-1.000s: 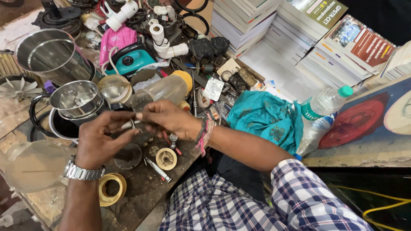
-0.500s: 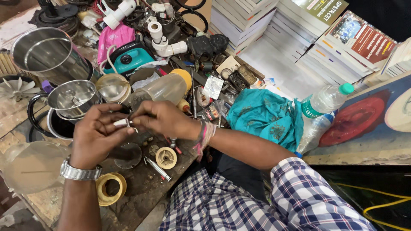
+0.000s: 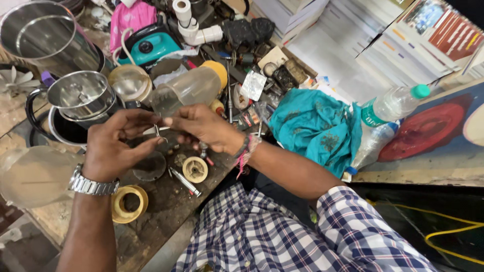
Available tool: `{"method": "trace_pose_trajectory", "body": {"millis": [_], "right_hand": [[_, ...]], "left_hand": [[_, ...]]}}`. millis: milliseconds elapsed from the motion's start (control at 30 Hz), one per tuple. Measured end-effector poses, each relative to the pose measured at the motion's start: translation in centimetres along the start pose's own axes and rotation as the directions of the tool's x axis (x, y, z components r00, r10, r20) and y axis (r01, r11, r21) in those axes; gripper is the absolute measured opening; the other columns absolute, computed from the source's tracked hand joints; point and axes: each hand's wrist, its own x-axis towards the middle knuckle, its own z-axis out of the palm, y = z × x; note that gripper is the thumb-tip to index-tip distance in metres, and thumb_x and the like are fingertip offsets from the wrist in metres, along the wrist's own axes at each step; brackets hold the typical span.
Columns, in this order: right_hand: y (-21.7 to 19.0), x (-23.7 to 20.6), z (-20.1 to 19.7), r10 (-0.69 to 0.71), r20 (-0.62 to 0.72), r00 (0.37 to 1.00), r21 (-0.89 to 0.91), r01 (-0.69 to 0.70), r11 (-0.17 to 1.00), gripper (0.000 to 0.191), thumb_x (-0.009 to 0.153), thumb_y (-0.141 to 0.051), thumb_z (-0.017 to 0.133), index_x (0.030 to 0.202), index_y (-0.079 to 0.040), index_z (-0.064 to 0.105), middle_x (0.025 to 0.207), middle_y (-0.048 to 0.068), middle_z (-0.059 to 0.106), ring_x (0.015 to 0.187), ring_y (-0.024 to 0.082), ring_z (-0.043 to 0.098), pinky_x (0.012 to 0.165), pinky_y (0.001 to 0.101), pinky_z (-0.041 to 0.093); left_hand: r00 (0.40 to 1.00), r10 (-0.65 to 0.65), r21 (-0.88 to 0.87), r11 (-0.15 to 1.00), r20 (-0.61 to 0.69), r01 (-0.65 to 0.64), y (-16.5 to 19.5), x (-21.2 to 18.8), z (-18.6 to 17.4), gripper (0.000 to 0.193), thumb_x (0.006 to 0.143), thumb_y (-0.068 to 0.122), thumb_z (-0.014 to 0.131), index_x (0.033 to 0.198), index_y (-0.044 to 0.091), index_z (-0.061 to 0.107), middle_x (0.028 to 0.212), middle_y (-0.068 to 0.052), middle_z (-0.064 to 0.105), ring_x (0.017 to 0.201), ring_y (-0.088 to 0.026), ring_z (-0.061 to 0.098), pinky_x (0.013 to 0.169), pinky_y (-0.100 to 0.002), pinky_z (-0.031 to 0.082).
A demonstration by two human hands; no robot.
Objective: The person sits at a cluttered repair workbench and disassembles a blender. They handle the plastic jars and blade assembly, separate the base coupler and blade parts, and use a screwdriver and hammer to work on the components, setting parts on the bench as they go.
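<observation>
At the far left stands a tall steel jar (image 3: 43, 38). Nearer, a smaller steel jar (image 3: 83, 93) sits above a dark pot rim, and a clear plastic jar (image 3: 30, 176) lies at the near left edge of the workbench (image 3: 161, 201).

The left hand (image 3: 118, 146), with a metal wristwatch (image 3: 93, 185) on its wrist, is raised over the bench with the fingers curled. Its thumb and forefinger pinch a small thin metal part (image 3: 160, 132). The part sits between the fingertips of both hands, just right of the left thumb and at the left tip of the right hand (image 3: 201, 128), whose fingers also close on it. The part is too small to identify further. It is held clear of the bench.

Below the hands lie a yellow ring (image 3: 128, 204), a round cream disc (image 3: 194, 169) and a loose metal pin (image 3: 184, 181). Behind the hands lies a clear plastic jar with an orange cap (image 3: 189, 88). To the right are a teal cloth (image 3: 317, 128) and a plastic bottle with a green cap (image 3: 396, 103).
</observation>
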Motion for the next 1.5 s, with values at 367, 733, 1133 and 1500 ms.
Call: {"method": "trace_pose_trajectory", "body": {"millis": [367, 733, 1133, 1500], "right_hand": [[3.8, -2.6, -19.3, -0.578, -0.234, 0.782, -0.971, -0.155, 0.183, 0.014, 0.094, -0.02, 0.072, 0.104, -0.009, 0.073, 0.093, 0.021, 0.072, 0.088, 0.043, 0.067, 0.076, 0.0537, 0.051], [-2.2, -0.4, -3.8, -0.496, -0.002, 0.869, -0.452, 0.441, 0.775, 0.029, 0.091, -0.006, 0.078, 0.119, -0.003, 0.071, 0.113, 0.001, 0.071, 0.09, 0.006, 0.065, 0.074, 0.0229, 0.055], [-1.3, 1.1, 2.1, -0.606, 0.017, 0.795, -0.51, 0.528, 0.679, 0.016, 0.091, -0.005, 0.081, 0.107, -0.002, 0.077, 0.098, -0.001, 0.072, 0.081, 0.003, 0.063, 0.07, 0.0198, 0.051], [-1.6, 0.7, 1.6, -0.594, 0.038, 0.803, -0.431, 0.55, 0.716, 0.014, 0.093, -0.003, 0.079, 0.107, 0.0, 0.077, 0.098, 0.0, 0.07, 0.087, 0.004, 0.064, 0.076, 0.0204, 0.052]], "left_hand": [[1.0, 0.011, -0.139, 0.99, -0.018, -0.014, -0.7, 0.3, -0.3, 0.047, 0.085, -0.006, 0.079, 0.129, -0.005, 0.062, 0.123, -0.012, 0.073, 0.115, -0.014, 0.071, 0.101, -0.025, 0.058], [0.992, -0.088, -0.072, 0.994, -0.095, 0.081, 0.3, 0.4, -0.5, 0.037, 0.086, 0.001, 0.081, 0.12, 0.001, 0.067, 0.113, -0.007, 0.076, 0.098, -0.012, 0.075, 0.085, -0.026, 0.064], [0.996, -0.043, -0.032, 0.999, -0.078, 0.04, -0.2, 0.3, -1.3, 0.037, 0.085, 0.005, 0.082, 0.118, -0.002, 0.068, 0.105, -0.008, 0.077, 0.092, -0.012, 0.075, 0.079, -0.025, 0.063], [0.998, -0.001, -0.152, 0.988, -0.066, -0.009, -0.8, 0.3, -1.1, 0.037, 0.086, 0.001, 0.08, 0.119, -0.004, 0.066, 0.115, -0.009, 0.075, 0.103, -0.014, 0.074, 0.09, -0.026, 0.064]]}}
